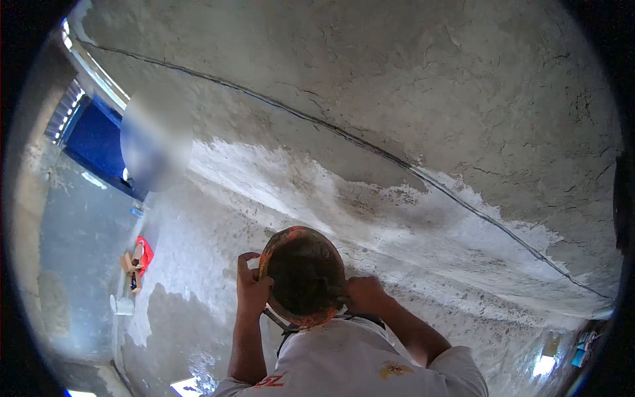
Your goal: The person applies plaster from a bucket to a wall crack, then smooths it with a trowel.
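In the head view, a round bowl (pixel 302 230) is held in front of the person's white shirt (pixel 344 360). The left hand (pixel 254 286) is clamped on its left rim; the right hand (pixel 365 296), apart from the left, is curled at the opposite edge, its exact grip unclear. A dark line (pixel 344 134) crosses the patchy grey wall (pixel 423 73).

Patchy gry flr (pixel 198 258) w/ brn box (pixel 127 263) & red item (pixel 147 254).
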The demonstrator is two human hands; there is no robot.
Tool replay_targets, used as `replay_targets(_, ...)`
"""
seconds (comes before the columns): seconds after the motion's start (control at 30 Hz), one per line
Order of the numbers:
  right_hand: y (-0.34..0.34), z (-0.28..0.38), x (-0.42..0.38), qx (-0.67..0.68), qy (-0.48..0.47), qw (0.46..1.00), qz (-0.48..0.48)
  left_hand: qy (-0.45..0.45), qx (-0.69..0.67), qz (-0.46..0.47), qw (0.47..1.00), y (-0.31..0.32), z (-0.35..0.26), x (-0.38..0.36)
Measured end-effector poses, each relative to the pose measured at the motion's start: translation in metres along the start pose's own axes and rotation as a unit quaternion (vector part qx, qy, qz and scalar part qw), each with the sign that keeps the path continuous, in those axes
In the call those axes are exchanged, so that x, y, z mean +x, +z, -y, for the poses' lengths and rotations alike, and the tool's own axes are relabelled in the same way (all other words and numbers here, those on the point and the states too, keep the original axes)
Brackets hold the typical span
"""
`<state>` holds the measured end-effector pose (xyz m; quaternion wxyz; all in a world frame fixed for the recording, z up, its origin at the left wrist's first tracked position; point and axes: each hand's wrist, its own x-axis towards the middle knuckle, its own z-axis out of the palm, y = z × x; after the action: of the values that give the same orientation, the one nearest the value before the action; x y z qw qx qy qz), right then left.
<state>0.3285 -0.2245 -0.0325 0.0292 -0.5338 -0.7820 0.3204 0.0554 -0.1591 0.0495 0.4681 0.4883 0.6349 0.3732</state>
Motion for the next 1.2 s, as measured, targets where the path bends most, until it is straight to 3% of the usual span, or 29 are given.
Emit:
replay_targets(0.23, 0.006, 0.0, -0.009, -0.028, -0.038, 0.997, -0.062, 0.014, 0.051, 0.003, 0.999, 0.0, 0.0, 0.008)
replay_targets(0.33, -0.016, 0.007, -0.024, -0.008, -0.029, 0.995, -0.099, 0.009, 0.032, 0.007, 0.999, 0.0, -0.013, 0.004)
replay_targets(0.4, -0.019, -0.001, -0.027, 0.025, -0.061, 0.981, -0.184, 0.014, 0.038, 0.013, 0.999, -0.002, -0.018, 0.006)
replay_targets(0.53, -0.016, -0.012, -0.032, 0.022, -0.092, 0.969, -0.228, 0.038, -0.033, 0.029, 0.998, -0.003, -0.011, 0.011)
replay_targets(0.6, -0.013, -0.015, -0.032, 0.044, -0.034, 0.974, -0.219, 0.042, -0.052, 0.033, 0.997, -0.005, -0.01, 0.011)
replay_targets(0.63, -0.009, -0.019, -0.032, 0.042, -0.038, 0.974, -0.22, 0.043, -0.057, 0.039, 0.997, -0.005, -0.009, 0.012)
replay_targets(0.73, 0.009, -0.033, -0.034, 0.079, -0.094, 0.928, -0.352, 0.048, -0.065, 0.037, 0.996, -0.004, -0.011, 0.014)
replay_targets(0.83, 0.025, -0.037, -0.035, 0.056, -0.031, 0.937, -0.345, 0.037, -0.047, 0.03, 0.998, -0.007, -0.013, 0.012)
replay_targets(0.97, 0.035, -0.039, -0.034, 0.01, -0.052, 0.914, -0.403, 0.053, -0.025, 0.031, 0.998, -0.01, -0.008, 0.016)
replay_targets(1.07, 0.03, -0.039, -0.035, 0.079, -0.017, 0.92, -0.385, 0.084, -0.044, 0.021, 0.995, -0.007, 0.0, 0.02)
replay_targets(1.2, 0.037, -0.047, -0.033, 0.172, -0.014, 0.881, -0.441, 0.07, -0.036, 0.018, 0.997, -0.005, -0.009, 0.017)
